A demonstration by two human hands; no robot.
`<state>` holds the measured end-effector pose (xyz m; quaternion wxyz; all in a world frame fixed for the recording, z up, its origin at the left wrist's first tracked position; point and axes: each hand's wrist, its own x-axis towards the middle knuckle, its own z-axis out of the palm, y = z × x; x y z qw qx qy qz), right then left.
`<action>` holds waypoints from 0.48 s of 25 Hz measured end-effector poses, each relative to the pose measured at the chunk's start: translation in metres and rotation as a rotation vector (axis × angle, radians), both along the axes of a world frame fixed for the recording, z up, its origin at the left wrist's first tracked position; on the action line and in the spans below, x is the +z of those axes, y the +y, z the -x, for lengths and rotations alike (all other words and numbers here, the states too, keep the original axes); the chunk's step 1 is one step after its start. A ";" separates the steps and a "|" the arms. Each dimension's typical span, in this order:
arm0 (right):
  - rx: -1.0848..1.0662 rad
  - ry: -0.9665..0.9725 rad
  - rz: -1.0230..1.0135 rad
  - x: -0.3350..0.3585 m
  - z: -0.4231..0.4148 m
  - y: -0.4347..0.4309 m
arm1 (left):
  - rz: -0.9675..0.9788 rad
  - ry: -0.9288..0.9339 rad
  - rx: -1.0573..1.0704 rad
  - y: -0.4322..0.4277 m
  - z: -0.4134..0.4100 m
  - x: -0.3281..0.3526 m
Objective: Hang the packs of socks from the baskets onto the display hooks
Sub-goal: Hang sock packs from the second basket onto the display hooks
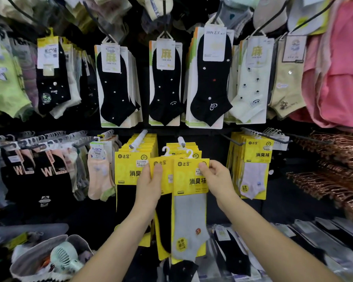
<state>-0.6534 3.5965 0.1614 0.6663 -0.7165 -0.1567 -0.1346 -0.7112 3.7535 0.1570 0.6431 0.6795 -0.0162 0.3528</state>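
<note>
The right grip (216, 178) pinches the grey sock pack (189, 220) by its yellow card top. The left grip (151, 184) holds a black sock pack (164, 224) beside it. Both packs hang upright, and the display hook (181, 141) lies just above, between their hangers.

A heap of copper hangers (334, 159) fills the racks at the right edge. Straight above it hang pink garments (342, 82), bunched together. Just below it lie flat grey and black packets (324, 247) in slanting rows, too blurred to read. Far left of it and higher hangs a lime-green shirt (2, 84) with a pale print. Far left and well below sits a mint hand fan (64, 259).
</note>
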 end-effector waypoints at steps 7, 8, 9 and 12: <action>-0.122 -0.026 0.035 0.018 -0.025 0.002 | 0.053 0.024 0.098 0.048 0.012 0.009; -0.115 -0.034 0.056 0.021 -0.027 0.007 | 0.059 0.030 0.090 0.050 0.014 0.010; -0.115 -0.039 0.087 0.021 -0.030 0.012 | 0.064 0.033 0.080 0.051 0.017 0.010; -0.185 -0.038 0.188 0.017 -0.037 0.024 | 0.070 0.038 0.064 0.049 0.020 0.008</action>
